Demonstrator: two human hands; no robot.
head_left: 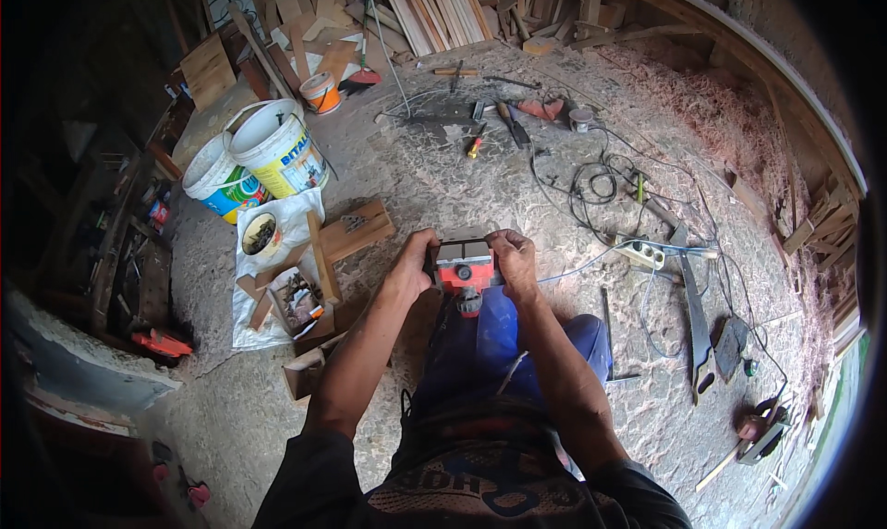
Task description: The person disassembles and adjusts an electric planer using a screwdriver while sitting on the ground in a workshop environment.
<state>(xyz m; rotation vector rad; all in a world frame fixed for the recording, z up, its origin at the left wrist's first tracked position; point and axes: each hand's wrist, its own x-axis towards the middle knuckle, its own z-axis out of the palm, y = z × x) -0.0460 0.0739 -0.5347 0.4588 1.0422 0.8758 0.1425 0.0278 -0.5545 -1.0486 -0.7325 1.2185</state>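
A red and black electric planer (462, 275) is held above my thighs, its flat grey metal face turned upward. My left hand (413, 263) grips its left side, thumb and fingers closed at the edge of the plate. On the opposite side my right hand (515, 259) is closed on the right edge, fingers bent over the corner. A round dark knob shows on the end toward me. A thin blue cord (577, 268) runs from near the planer toward the white power strip (640, 252) on the right. The undersides of both hands' grips are hidden.
Two large buckets (285, 164) stand at left, beside a white sack (251, 321) bearing wooden pieces (356, 231) and small containers. A handsaw (695, 312), tangled cables (596, 182) and a screwdriver (475, 146) lie on the floor. Wood shavings (721, 113) and stacked boards (434, 12) line the far side.
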